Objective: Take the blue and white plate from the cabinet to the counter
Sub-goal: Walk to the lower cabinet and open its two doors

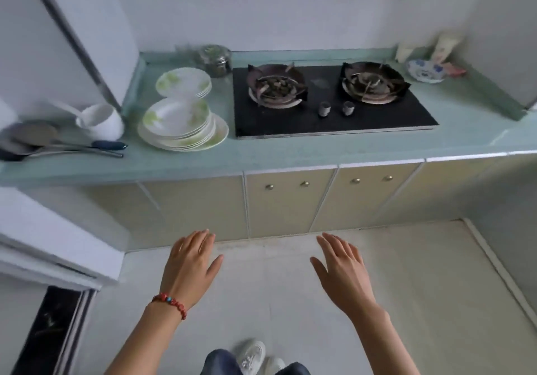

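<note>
A blue and white plate lies on the pale green counter at the far right, behind the stove. Below the counter the beige cabinet doors with small round knobs are closed. My left hand, with a red bead bracelet on its wrist, hovers flat and open over the floor in front of the cabinet. My right hand hovers beside it, also flat with fingers apart. Neither hand holds anything.
A black two-burner gas stove fills the counter's middle. Two stacks of white plates with green print sit left of it, with a jar, a white cup and ladles. A white appliance stands at the left.
</note>
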Action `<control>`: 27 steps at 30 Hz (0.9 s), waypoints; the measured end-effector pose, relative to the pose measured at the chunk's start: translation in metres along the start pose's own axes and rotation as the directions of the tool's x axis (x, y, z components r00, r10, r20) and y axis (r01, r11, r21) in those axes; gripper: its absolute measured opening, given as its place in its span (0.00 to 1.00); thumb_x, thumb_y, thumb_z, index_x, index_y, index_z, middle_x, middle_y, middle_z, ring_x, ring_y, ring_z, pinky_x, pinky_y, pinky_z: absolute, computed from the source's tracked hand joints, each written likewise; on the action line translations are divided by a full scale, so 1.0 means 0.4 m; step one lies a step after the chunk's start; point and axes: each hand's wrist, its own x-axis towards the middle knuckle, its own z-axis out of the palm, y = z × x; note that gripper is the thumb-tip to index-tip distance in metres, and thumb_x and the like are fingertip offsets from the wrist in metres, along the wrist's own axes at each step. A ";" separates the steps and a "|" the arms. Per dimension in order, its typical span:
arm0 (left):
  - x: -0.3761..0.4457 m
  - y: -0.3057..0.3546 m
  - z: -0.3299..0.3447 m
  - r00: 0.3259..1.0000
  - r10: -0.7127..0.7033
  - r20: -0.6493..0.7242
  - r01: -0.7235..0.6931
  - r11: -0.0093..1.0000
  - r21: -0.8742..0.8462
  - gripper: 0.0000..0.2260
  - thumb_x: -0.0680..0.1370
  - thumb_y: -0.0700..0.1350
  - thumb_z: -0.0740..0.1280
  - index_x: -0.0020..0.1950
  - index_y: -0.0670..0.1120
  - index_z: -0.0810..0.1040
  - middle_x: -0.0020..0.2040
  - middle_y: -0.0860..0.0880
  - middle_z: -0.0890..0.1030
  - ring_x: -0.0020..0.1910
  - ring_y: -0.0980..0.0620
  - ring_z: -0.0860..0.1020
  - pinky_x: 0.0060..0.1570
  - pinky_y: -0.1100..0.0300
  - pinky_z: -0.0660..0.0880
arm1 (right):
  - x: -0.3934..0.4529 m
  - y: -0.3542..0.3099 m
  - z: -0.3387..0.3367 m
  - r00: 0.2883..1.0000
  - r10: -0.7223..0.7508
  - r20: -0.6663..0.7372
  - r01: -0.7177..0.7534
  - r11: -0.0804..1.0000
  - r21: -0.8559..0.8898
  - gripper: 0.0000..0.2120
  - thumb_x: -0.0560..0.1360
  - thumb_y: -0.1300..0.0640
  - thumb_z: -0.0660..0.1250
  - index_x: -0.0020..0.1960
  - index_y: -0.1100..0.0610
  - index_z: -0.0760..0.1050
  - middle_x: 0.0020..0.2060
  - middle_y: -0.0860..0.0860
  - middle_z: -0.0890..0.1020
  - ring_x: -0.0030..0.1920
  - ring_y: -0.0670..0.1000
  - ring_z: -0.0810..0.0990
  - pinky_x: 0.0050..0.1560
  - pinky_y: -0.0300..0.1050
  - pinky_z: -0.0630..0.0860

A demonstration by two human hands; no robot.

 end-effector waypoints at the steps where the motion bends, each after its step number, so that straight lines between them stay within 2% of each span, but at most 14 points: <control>1: -0.022 -0.028 -0.001 0.998 -0.055 -0.011 0.054 0.998 -0.007 0.37 0.77 0.60 0.37 0.53 0.37 0.78 0.52 0.38 0.82 0.51 0.40 0.80 0.51 0.44 0.76 | 0.019 -0.025 0.013 0.998 -0.053 0.033 0.053 0.999 0.001 0.21 0.76 0.52 0.61 0.66 0.59 0.66 0.66 0.56 0.71 0.66 0.57 0.67 0.66 0.51 0.61; 6: -0.107 -0.137 -0.004 0.968 -0.249 -0.011 0.249 0.968 -0.002 0.37 0.77 0.60 0.37 0.54 0.37 0.77 0.52 0.38 0.82 0.51 0.40 0.80 0.50 0.43 0.76 | 0.084 -0.145 0.075 0.953 -0.274 0.129 0.274 0.962 0.018 0.21 0.77 0.51 0.59 0.67 0.58 0.64 0.68 0.56 0.69 0.67 0.55 0.65 0.67 0.50 0.60; 12: -0.104 -0.256 -0.016 0.948 -0.317 -0.007 0.317 0.948 0.006 0.36 0.77 0.60 0.37 0.54 0.37 0.77 0.52 0.38 0.82 0.51 0.40 0.80 0.51 0.43 0.76 | 0.145 -0.275 0.137 0.931 -0.343 0.125 0.339 0.939 0.051 0.19 0.74 0.55 0.66 0.62 0.61 0.70 0.62 0.59 0.75 0.62 0.59 0.72 0.62 0.53 0.67; 15: -0.055 -0.336 -0.029 0.956 -0.293 -0.019 0.293 0.956 0.001 0.36 0.77 0.60 0.38 0.53 0.37 0.77 0.51 0.38 0.82 0.51 0.40 0.80 0.50 0.44 0.77 | 0.193 -0.340 0.178 0.936 -0.333 0.117 0.330 0.943 0.045 0.19 0.73 0.56 0.68 0.60 0.62 0.71 0.60 0.59 0.77 0.60 0.60 0.74 0.61 0.54 0.70; 19: 0.027 -0.485 -0.058 0.966 -0.259 -0.027 0.259 0.966 0.002 0.27 0.76 0.56 0.49 0.54 0.37 0.77 0.52 0.38 0.82 0.52 0.40 0.79 0.52 0.43 0.76 | 0.267 -0.458 0.243 0.954 -0.283 0.096 0.282 0.959 0.028 0.18 0.70 0.58 0.71 0.57 0.63 0.73 0.56 0.60 0.79 0.56 0.61 0.77 0.56 0.56 0.73; 24: 0.113 -0.692 -0.104 0.981 -0.194 0.006 0.194 0.981 0.002 0.30 0.77 0.58 0.46 0.54 0.37 0.77 0.53 0.38 0.81 0.53 0.40 0.79 0.52 0.43 0.75 | 0.352 -0.625 0.329 0.976 -0.191 0.103 0.186 0.981 0.064 0.18 0.73 0.57 0.67 0.60 0.63 0.71 0.60 0.60 0.77 0.61 0.60 0.73 0.61 0.55 0.68; 27: 0.156 -0.794 -0.112 0.990 -0.142 0.016 0.142 0.990 0.019 0.35 0.78 0.59 0.38 0.54 0.37 0.77 0.53 0.38 0.81 0.53 0.40 0.79 0.52 0.43 0.75 | 0.403 -0.702 0.374 0.983 -0.150 0.106 0.143 0.987 0.074 0.18 0.74 0.56 0.66 0.61 0.62 0.70 0.61 0.59 0.76 0.61 0.59 0.73 0.62 0.55 0.67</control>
